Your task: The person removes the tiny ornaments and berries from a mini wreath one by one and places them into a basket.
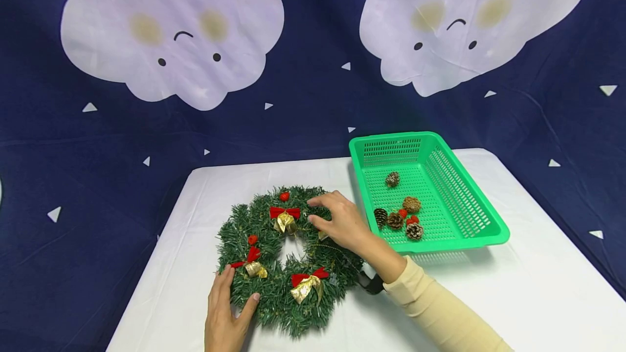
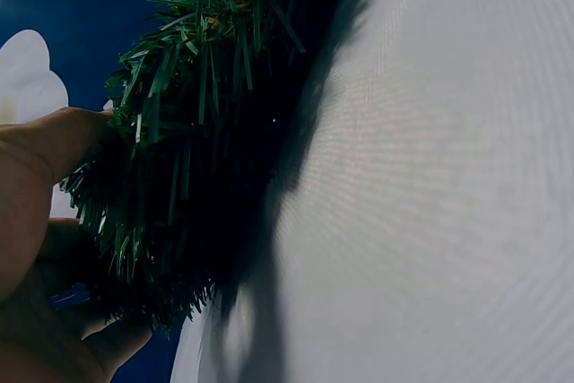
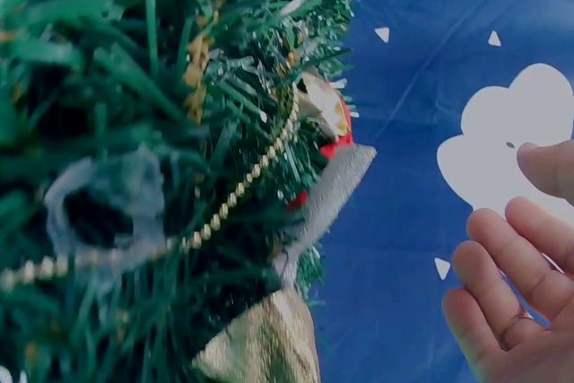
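A green Christmas wreath (image 1: 286, 314) lies on the white table, with red bows (image 1: 310, 276), gold ribbons (image 1: 305, 290) and small red berries (image 1: 285, 196). My left hand (image 1: 225, 316) grips the wreath's lower left edge, thumb and fingers spread around the bristles in the left wrist view. Over the wreath's upper right hovers my right hand (image 1: 344, 223), its fingers loosely bent with nothing between them. The right wrist view shows it apart from the branches. A gold bead string (image 3: 235, 196) runs through the wreath's right part, near a grey-silver ribbon (image 3: 332, 195).
Beyond my right forearm stands a green plastic basket (image 1: 481, 216). It holds several pine cones (image 1: 412, 204) and a few red berries (image 1: 413, 220). Behind the white table (image 1: 533, 265) hangs a dark blue cloth (image 1: 313, 118) printed with clouds.
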The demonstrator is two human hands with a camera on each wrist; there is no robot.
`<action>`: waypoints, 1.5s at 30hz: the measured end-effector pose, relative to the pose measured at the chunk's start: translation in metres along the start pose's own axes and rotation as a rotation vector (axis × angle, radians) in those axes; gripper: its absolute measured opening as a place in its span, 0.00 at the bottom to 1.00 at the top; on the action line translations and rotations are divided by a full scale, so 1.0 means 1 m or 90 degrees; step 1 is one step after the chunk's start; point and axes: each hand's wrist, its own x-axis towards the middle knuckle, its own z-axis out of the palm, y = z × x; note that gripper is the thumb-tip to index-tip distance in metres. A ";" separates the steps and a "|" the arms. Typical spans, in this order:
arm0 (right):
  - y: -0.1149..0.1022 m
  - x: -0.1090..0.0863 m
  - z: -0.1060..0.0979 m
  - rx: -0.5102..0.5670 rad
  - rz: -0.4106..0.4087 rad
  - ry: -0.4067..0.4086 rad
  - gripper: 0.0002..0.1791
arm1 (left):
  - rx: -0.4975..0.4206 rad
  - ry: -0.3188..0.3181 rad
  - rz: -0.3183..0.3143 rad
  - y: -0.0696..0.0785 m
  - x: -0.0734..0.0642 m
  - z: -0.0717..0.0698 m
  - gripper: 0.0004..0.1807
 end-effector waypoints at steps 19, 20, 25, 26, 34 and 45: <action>-0.017 0.012 0.030 0.033 0.001 -0.050 0.17 | 0.008 -0.017 -0.011 0.003 0.001 -0.002 0.42; -0.018 0.012 0.032 0.037 0.005 -0.057 0.17 | 0.007 -0.015 -0.010 0.003 0.001 -0.002 0.41; -0.022 0.015 0.040 0.050 0.009 -0.087 0.18 | 0.007 -0.011 -0.008 0.002 0.001 -0.002 0.41; -0.023 0.016 0.042 0.049 0.009 -0.093 0.18 | 0.007 -0.011 -0.008 0.002 0.001 -0.002 0.41; -0.032 0.019 0.054 0.018 -0.013 -0.138 0.18 | 0.003 -0.011 -0.009 0.002 0.001 -0.002 0.42; -0.042 0.024 0.061 -0.010 -0.015 -0.171 0.18 | 0.008 -0.017 -0.009 0.002 0.001 -0.002 0.42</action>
